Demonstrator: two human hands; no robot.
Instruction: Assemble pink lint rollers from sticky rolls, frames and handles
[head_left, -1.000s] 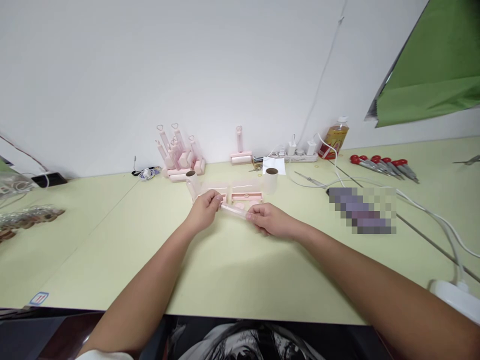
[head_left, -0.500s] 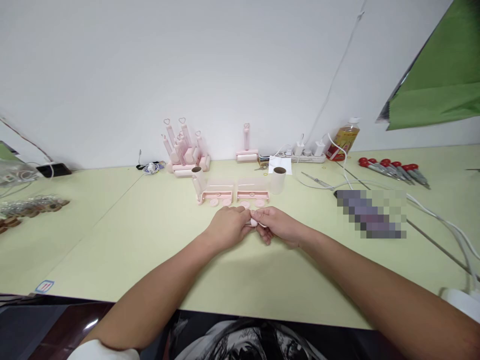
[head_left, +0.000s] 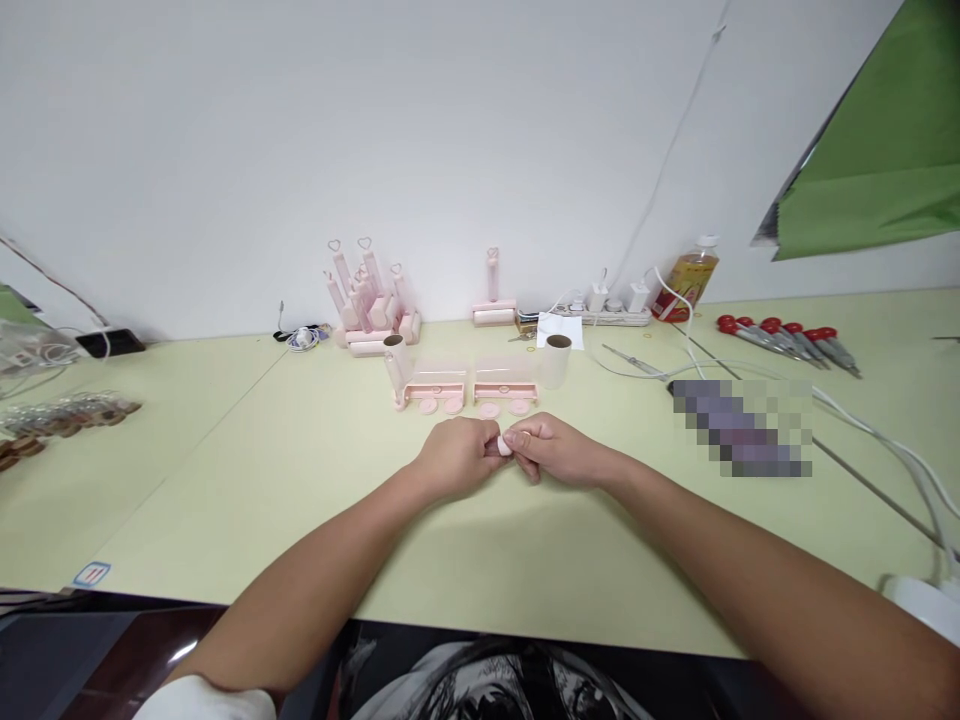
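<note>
My left hand [head_left: 459, 457] is closed around a lint roller handle [head_left: 504, 446]; only its pale pink end shows, the rest hidden in the fist. At that end my right hand [head_left: 556, 450] pinches with thumb and fingers. Just beyond the hands lie two pink roller frames [head_left: 505, 391], with several pink round end caps [head_left: 489, 410] in front. Clear covers [head_left: 441, 368] lie behind them. One sticky paper roll [head_left: 556, 366] stands upright at the right, another [head_left: 394, 347] at the left behind an upright clear tube [head_left: 397, 378].
Assembled pink lint rollers [head_left: 371, 310] cluster against the wall, and a single one [head_left: 493, 312] stands apart. Along the back right are a power strip [head_left: 622, 317] and a drink bottle [head_left: 686, 277]. Scissors [head_left: 637, 362], red-capped tools [head_left: 787, 340] and cables lie at the right.
Both hands still meet at the handle. The right fingers have shifted slightly on its end, and more of the pale pink end shows between the hands.
</note>
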